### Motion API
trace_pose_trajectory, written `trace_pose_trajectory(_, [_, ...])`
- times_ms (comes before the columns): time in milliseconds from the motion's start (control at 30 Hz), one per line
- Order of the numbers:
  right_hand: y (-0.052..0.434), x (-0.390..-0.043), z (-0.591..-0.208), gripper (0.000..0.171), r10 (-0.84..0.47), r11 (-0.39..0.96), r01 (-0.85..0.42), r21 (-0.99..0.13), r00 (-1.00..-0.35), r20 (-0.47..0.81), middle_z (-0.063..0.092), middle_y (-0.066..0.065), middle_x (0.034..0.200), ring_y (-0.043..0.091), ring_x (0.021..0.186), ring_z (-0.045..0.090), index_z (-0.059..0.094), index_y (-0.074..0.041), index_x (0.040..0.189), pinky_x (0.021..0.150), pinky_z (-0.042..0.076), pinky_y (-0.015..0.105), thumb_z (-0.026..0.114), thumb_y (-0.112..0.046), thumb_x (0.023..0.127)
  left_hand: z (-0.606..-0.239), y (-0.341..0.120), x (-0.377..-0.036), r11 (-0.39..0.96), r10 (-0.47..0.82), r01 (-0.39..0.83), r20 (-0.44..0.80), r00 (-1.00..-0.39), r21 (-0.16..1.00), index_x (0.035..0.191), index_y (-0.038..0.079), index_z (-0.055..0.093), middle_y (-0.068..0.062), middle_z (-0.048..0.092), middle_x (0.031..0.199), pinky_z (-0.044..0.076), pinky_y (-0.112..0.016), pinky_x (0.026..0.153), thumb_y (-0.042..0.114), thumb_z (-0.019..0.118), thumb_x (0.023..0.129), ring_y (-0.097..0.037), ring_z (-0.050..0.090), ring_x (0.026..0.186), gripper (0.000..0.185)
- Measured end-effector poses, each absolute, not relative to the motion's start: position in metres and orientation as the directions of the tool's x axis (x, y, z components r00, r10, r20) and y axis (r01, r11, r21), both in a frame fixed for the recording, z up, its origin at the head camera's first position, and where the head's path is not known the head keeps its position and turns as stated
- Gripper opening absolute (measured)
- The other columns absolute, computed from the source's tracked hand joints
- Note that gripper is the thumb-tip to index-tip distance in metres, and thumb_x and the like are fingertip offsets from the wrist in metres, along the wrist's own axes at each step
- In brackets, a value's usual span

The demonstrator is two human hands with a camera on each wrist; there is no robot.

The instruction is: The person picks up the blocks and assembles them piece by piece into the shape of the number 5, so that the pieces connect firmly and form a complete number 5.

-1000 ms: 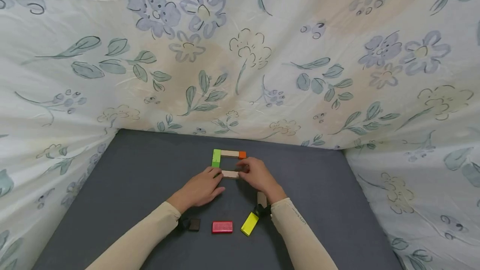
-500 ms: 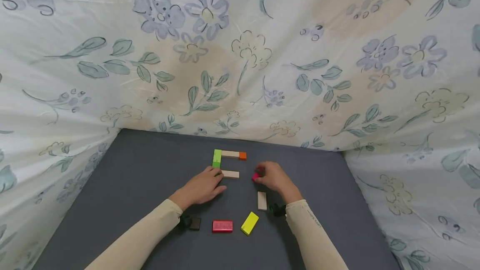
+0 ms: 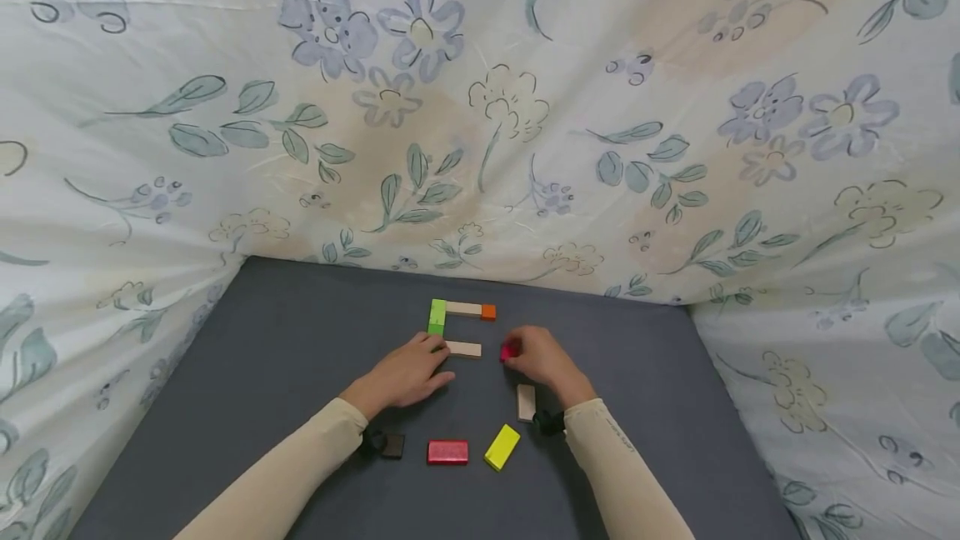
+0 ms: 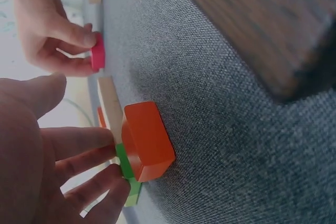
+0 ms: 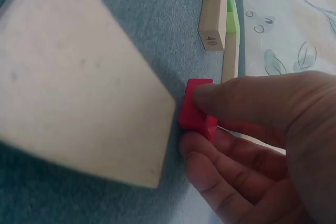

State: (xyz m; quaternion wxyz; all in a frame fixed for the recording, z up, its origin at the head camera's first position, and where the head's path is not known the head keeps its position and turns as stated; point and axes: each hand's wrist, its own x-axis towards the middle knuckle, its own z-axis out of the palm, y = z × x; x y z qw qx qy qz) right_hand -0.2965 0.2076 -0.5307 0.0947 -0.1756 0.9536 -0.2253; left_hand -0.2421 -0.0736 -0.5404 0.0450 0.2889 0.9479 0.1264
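My right hand (image 3: pixel 543 357) pinches a small pinkish-red block (image 5: pixel 193 111) between thumb and fingers, a short way right of a pale wooden block (image 3: pixel 463 349). My left hand (image 3: pixel 405 373) reaches over that wooden block's left end. Its fingers, mostly straight in the left wrist view, touch the row by the green blocks (image 3: pixel 437 317). Beside those fingertips lies an orange block (image 4: pixel 149 140), which the hand hides in the head view. Along the far side, another pale wooden block (image 3: pixel 463 308) runs from the green blocks to a small orange block (image 3: pixel 488 312).
Nearer me on the dark grey tabletop (image 3: pixel 315 315) lie a dark brown block (image 3: pixel 392 447), a red block (image 3: pixel 447 452), a yellow block (image 3: pixel 502 447) and a pale wooden block (image 3: pixel 527 402) by my right wrist. Flowered cloth (image 3: pixel 480 148) hangs behind and at both sides.
My right hand has left the near wooden block's right end and moved right. The pinkish-red block now shows in its fingers, shifted slightly back left since half a second ago. My left hand stays put.
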Motion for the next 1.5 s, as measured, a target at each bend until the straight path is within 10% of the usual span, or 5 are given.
trace_pose_trajectory(1500, [0.180,-0.292,-0.539,0.024,-0.481,0.783,-0.390,-0.484,-0.873,-0.075,0.067,0.000,0.096,0.019,0.082,0.059,0.080,-0.009,0.118,0.077,0.058,0.036,0.085,-0.009,0.095,-0.546,-0.071,-0.231,0.804,0.551,0.540,0.030,-0.834,0.251,0.145,0.004,0.068,-0.008,0.059,0.145,0.054,-0.047,0.105,0.046,0.062,0.111,-0.028,0.052,0.133,0.054])
